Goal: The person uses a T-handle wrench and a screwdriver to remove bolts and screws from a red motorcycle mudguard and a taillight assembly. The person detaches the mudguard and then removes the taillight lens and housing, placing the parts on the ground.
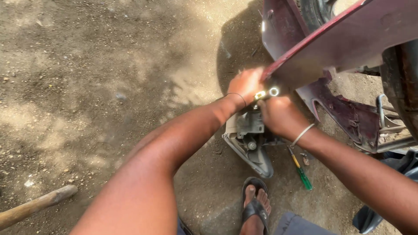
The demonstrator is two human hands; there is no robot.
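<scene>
The left hand (244,85) and right hand (278,115) both curl closed on a grey plastic lamp housing (250,143), standing on the dirt ground (109,87) under the maroon scooter panel (344,39); it looks light, stiff, brittle; best gripped by its thick rim; a green screwdriver (300,169) lies just right.

One view only — a camera on the person's head, tilted steeply down and slightly forward over both outstretched arms. It sits close: the forearms fill the lower half, and the hands, left hand (246,85) and right hand (281,115), meet near the centre. Dirt ground (96,74) spreads across the left; a maroon vehicle panel (348,39) crowds the upper right — a sandalled foot (256,204) marks the bottom edge.
</scene>
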